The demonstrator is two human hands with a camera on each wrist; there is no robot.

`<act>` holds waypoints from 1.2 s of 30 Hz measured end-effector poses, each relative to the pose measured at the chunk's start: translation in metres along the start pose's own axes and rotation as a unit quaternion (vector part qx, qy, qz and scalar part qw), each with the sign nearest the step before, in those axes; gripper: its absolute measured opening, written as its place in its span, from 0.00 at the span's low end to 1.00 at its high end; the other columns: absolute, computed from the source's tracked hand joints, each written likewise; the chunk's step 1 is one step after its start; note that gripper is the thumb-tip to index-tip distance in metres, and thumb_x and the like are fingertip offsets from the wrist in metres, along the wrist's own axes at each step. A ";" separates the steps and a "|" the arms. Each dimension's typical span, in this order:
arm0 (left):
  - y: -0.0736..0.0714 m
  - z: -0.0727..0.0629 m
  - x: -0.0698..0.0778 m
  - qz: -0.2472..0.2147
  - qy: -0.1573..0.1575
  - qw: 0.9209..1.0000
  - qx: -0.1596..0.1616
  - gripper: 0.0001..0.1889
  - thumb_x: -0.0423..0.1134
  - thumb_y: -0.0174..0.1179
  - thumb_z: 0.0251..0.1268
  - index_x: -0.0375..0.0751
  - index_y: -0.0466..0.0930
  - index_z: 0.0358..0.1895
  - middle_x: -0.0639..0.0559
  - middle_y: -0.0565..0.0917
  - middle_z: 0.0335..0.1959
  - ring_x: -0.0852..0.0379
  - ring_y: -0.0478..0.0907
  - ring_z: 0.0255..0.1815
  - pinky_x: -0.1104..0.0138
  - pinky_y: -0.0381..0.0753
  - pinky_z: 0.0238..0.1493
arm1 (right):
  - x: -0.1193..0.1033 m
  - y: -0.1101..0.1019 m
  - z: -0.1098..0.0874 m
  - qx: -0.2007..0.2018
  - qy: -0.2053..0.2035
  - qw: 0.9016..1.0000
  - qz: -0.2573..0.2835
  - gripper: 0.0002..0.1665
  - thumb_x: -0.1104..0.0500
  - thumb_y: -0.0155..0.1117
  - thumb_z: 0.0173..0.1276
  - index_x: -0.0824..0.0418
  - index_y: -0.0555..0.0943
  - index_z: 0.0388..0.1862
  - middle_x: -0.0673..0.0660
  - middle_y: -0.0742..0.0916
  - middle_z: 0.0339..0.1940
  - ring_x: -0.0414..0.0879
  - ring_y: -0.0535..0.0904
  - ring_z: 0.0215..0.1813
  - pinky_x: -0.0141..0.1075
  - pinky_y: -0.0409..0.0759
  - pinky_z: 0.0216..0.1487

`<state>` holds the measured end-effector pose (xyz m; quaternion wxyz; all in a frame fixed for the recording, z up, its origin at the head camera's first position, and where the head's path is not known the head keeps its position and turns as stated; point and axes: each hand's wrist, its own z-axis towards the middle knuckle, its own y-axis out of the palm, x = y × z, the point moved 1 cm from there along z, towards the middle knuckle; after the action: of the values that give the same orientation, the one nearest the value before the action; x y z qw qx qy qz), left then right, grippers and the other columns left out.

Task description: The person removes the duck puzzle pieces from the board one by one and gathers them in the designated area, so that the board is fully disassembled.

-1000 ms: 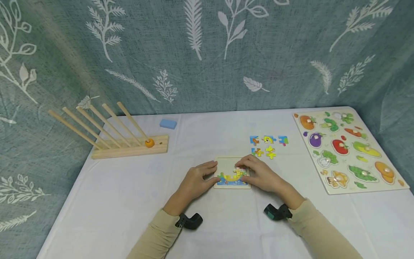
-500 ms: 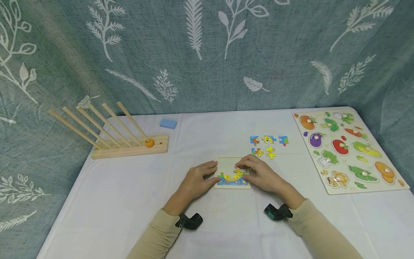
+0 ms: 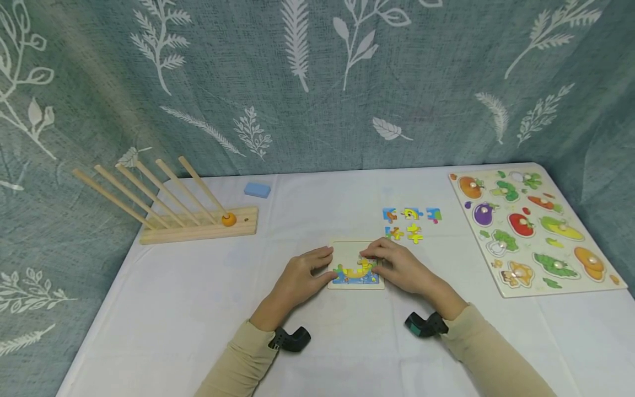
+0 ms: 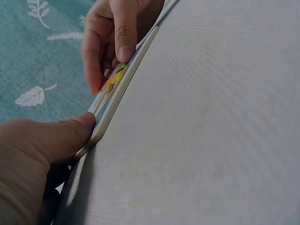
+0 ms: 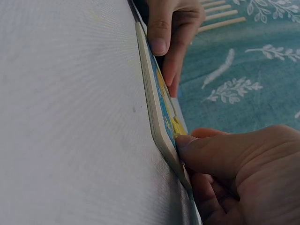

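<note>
Cream puzzle tray [image 3: 344,252] lies between the left hand [image 3: 303,272], gripping its edge, and the right hand [image 3: 401,267]. The right, nearer the loose pieces [image 3: 410,213], seems to pinch a yellow piece [image 3: 365,263].

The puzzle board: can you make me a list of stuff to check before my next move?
1. Puzzle board lying on the table: ok.
2. Left hand at the board's left side: ok.
3. Five loose pieces in plain sight past the board: ok.
4. Top left of the board filled: not ok, it's bare.
5. Pieces under the right hand pushed in flat: cannot tell, fingers cover part.
</note>
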<state>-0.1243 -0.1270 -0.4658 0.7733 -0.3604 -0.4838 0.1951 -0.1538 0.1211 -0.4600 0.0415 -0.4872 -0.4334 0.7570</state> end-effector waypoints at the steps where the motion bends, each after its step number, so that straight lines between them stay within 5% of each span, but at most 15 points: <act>1: 0.000 0.000 0.000 0.002 0.002 1.000 0.000 0.25 0.41 0.71 0.51 0.32 0.81 0.53 0.46 0.80 0.57 0.51 0.77 0.60 0.61 0.76 0.61 | 0.000 0.000 0.000 -0.001 0.000 1.000 0.000 0.20 0.65 0.65 0.63 0.60 0.81 0.55 0.53 0.80 0.52 0.48 0.77 0.56 0.45 0.78 0.57; 26: 0.000 -0.001 0.001 0.014 0.005 1.000 -0.002 0.25 0.42 0.71 0.52 0.32 0.80 0.53 0.46 0.81 0.57 0.51 0.77 0.60 0.60 0.76 0.61 | -0.003 -0.001 0.000 0.011 0.015 0.999 -0.035 0.21 0.63 0.67 0.62 0.62 0.79 0.56 0.55 0.80 0.54 0.51 0.76 0.59 0.46 0.77 0.60; 36: 0.001 -0.001 0.000 0.007 0.006 1.000 -0.003 0.25 0.42 0.70 0.52 0.32 0.80 0.53 0.45 0.80 0.57 0.50 0.76 0.60 0.60 0.76 0.62 | 0.010 -0.031 -0.007 0.068 0.026 0.997 -0.028 0.19 0.67 0.66 0.61 0.64 0.81 0.53 0.57 0.82 0.50 0.50 0.79 0.52 0.44 0.80 0.54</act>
<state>-0.1240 -0.1271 -0.4666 0.7737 -0.3679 -0.4769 0.1968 -0.1652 0.1498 -0.4463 0.1069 -0.4900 -0.3937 0.7704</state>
